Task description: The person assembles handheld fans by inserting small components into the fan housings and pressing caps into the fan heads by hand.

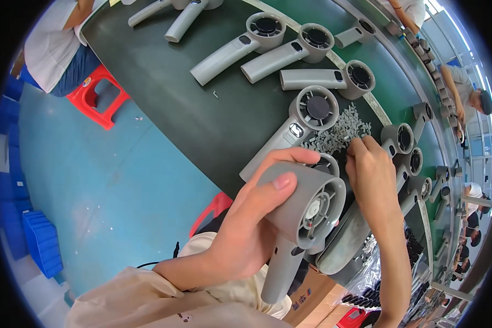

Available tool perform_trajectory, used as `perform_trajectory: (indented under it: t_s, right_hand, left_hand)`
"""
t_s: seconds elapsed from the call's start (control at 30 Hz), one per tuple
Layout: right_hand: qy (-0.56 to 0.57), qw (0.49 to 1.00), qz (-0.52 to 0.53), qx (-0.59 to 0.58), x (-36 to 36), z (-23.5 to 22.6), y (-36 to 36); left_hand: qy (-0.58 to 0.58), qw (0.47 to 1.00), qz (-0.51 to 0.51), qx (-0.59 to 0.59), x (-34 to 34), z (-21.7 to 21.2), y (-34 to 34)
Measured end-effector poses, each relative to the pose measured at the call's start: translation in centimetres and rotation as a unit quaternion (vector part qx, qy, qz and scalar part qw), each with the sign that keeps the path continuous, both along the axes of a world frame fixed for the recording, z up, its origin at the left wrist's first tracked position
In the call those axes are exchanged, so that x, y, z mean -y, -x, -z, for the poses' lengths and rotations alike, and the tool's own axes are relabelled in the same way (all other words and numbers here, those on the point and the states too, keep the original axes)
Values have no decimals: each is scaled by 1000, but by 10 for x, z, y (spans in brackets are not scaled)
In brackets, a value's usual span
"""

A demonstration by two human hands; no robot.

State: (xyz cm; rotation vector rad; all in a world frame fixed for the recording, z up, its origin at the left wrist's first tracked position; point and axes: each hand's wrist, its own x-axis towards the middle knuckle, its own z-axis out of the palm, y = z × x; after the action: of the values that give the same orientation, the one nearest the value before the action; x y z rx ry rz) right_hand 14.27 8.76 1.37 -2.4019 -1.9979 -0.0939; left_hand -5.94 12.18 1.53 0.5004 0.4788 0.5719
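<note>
My left hand [240, 229] is wrapped round the head of a grey handheld fan [314, 186], thumb on its side. The fan's round grille with a pale hub faces right, and its handle slants down toward my lap. To the right, my right hand [373, 177] has its fingertips pinched at the near edge of a pile of small grey pieces [344, 128]. Whatever lies between those fingertips is too small or hidden to make out. Another grey fan [273, 147] with a dark round centre lies just left of the pile. Part of one more fan shows behind the held one.
Several similar fans [224, 57] lie across the dark tabletop [164, 93], with more on the green conveyor belt [391, 82] beyond. A red stool [82, 82] and a seated person [49, 49] are at the left. Below stand a cardboard box [311, 298] and a clear plastic bag [366, 281].
</note>
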Motion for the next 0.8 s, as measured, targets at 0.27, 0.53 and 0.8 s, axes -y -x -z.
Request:
perform_trajectory:
  t_s: [0.27,0.53,0.8]
  right_hand:
    - [-72,952,66,-290,13,-32,-2]
    - [-164,848,104,-493,93,-72,17]
    - [-242,847,64,-469,162,-85,44]
  left_hand:
    - [53,994,13,96,3,-2,1]
    - [-10,997,71,21,30,-10,-13]
    - [28,986,152,58,68,-13,-36]
